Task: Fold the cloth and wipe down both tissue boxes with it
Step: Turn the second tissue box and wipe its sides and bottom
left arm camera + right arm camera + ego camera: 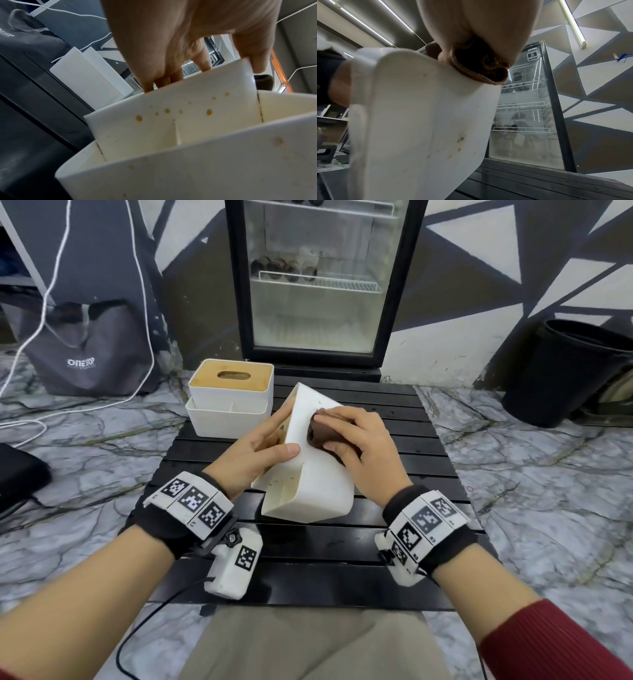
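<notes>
A white tissue box lies tipped on its side on the black slatted table, its open stained inside facing me. My left hand grips its left wall, thumb on the upper edge and fingers round the far side. My right hand holds a bunched brown cloth and presses it onto the box's upturned face; the cloth shows under the palm in the right wrist view. A second white tissue box with a wooden slotted lid stands upright at the table's far left.
A glass-door fridge stands right behind the table. A grey bag and white cables lie on the marble floor at left, a black bin at right. A dark case sits at the left edge.
</notes>
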Tool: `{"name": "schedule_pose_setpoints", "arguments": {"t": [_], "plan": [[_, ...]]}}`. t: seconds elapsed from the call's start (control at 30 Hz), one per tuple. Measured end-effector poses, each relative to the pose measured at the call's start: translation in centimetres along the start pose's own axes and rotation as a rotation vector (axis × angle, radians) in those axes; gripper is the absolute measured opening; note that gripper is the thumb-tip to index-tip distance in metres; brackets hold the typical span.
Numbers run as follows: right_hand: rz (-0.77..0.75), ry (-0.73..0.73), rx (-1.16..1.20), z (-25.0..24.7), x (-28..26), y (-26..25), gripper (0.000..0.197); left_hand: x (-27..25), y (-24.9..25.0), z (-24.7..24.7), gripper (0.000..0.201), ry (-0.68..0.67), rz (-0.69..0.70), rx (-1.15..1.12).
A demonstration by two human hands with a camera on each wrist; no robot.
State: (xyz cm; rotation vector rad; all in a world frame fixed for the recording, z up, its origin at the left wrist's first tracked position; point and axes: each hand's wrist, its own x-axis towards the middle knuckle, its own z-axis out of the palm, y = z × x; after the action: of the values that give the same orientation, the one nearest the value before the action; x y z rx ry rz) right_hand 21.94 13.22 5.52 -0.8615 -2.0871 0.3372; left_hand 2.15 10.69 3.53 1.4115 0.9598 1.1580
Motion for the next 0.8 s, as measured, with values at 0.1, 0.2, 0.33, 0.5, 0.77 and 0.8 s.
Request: {"name": "schedule_pose_setpoints", "arguments": {"t": [0.1, 0.2, 0.33, 0.5, 0.77, 0.8], "plan": [[0.013, 0.025, -0.010, -0.1, 0.8, 0.5, 0.034, -0.1, 0.0, 0.1, 0.073, -0.014, 0.005, -0.012], [0.018, 0.040, -0.028, -0.2, 1.5, 0.8, 0.033, -0.3, 0.1, 0.2, 0.073, -0.033, 0.010, -0.025], [0.039, 0.053, -0.041, -0.5, 2.4, 1.3, 0.034, -0.4, 0.3, 0.5, 0.077, -0.077, 0.031, -0.011], [0.077, 0.036, -0.030, -1.2, 3.0, 2.1, 0.034, -0.5, 0.5, 0.8, 0.071, -0.100, 0.063, 0.031], [0.173, 0.111, -0.027, -2.4, 2.4, 2.9, 0.032, -0.5, 0.9, 1.1, 0.066, -0.131, 0.073, 0.059], [0.155, 0.124, -0.016, -2.5, 2.0, 2.7, 0.032, -0.5, 1.0, 1.1, 0.067, -0.134, 0.072, 0.060]]}}
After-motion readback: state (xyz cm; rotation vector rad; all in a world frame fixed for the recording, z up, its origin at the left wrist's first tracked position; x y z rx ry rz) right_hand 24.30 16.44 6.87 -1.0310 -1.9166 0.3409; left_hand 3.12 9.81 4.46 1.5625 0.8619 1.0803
